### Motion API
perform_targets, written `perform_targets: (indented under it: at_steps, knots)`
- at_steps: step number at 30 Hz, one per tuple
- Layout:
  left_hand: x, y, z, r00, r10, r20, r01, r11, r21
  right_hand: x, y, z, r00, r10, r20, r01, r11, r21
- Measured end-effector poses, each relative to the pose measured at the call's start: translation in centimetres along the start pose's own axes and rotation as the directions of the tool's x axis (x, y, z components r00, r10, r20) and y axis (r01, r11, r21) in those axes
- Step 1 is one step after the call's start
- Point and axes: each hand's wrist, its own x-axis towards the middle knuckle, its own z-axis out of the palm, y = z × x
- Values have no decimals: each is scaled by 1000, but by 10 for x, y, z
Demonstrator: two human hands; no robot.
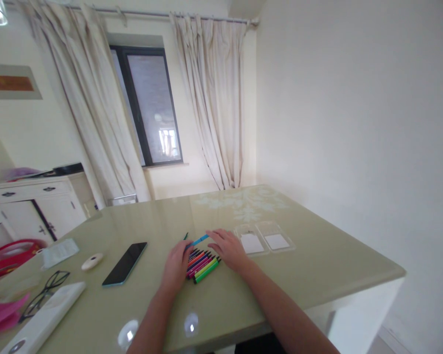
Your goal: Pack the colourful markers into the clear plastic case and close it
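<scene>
- Two hands share one blue marker (pixel 201 239): our left hand (pixel 175 265) is closed around its near end, and our right hand (pixel 227 248) pinches its far end between thumb and fingertips.
- We hold it tilted just above the table (pixel 317 280), over the back of the other markers; we judge the step to be handling this single pen, perhaps at its cap, though we cannot tell whether a cap is coming off or going on.
- From here, we think the next move calls for a steady left grip and a straight pull or push from the right, without knocking the row below.
- Between our wrists lie the loose markers (pixel 204 267), orange, purple, magenta, yellow-green and green among them, dark ends pointing away; we can read no lettering on their barrels.
- One dark green pen (pixel 185 236) lies apart, just beyond our left fingers.
- Near our right hand sits a clear plastic case (pixel 269 227) with white inserts; a small dark mark near its top is too small for us to read.
- Further left, the phone (pixel 125 264) shows a dark screen and no brand we can make out.
</scene>
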Motion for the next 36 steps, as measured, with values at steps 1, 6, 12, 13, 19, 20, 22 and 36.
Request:
perform_targets:
  at_steps: [1,6,12,13,19,20,22,36]
  knots:
    - [0,2,4,999,25,20,-24,999,-31,0,1,1,1000,-17,10,17,1000,2]
    - [-3,7,8,996,66,67,-63,997,-36,-2,5,2,996,-80,48,80,997,-4]
    - [-4,3,3,992,38,122,-35,999,-29,-1,14,-1,985,-116,129,121,992,-30]
    - [-4,0,0,994,19,107,-17,1000,-21,-2,21,-4,990,-83,117,87,996,-29]
    - [0,-31,-19,946,-250,-205,289,938,189,-10,63,-28,957,275,-92,-271,961,50]
    - [1,-35,-20,928,-274,-252,336,910,245,-10,64,-29,953,293,-76,-289,955,61]
    - [4,-43,-21,901,-298,-316,399,854,334,-10,60,-26,957,291,11,-291,955,60]
    - [8,-35,-17,914,-405,-25,383,839,386,-8,44,-24,924,294,243,-291,956,-50]
